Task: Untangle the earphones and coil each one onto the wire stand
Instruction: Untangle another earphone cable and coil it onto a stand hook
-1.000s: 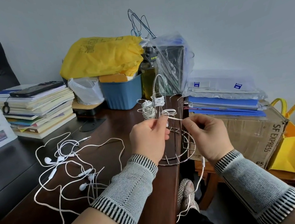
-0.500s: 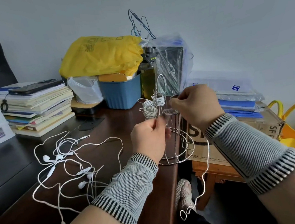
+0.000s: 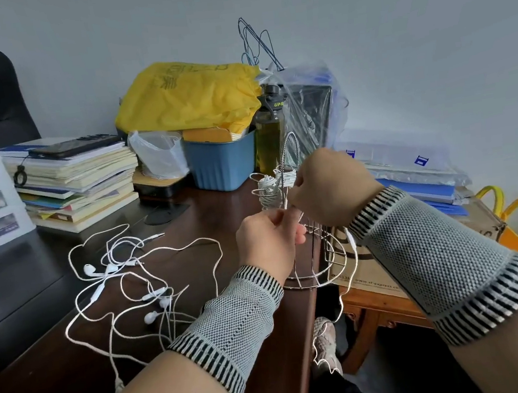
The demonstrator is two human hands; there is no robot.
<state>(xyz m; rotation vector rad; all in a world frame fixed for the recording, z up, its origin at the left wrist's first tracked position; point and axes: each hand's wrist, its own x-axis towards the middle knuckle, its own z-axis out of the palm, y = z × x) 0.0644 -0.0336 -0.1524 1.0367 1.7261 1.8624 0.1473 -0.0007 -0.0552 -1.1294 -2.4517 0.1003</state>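
Both hands at the wire stand: left hand pinches white cable against it, right hand closed on cable by 2 coiled earphones.

Left hand raised, fingers curled in a pinch, knuckles up. Right hand just above and beside it, fingers closed, wrist bent inward. 2 forearms converging, each in a knitted wrist sleeve.

Tangled white earphones on desk; upright wire stand with coils.
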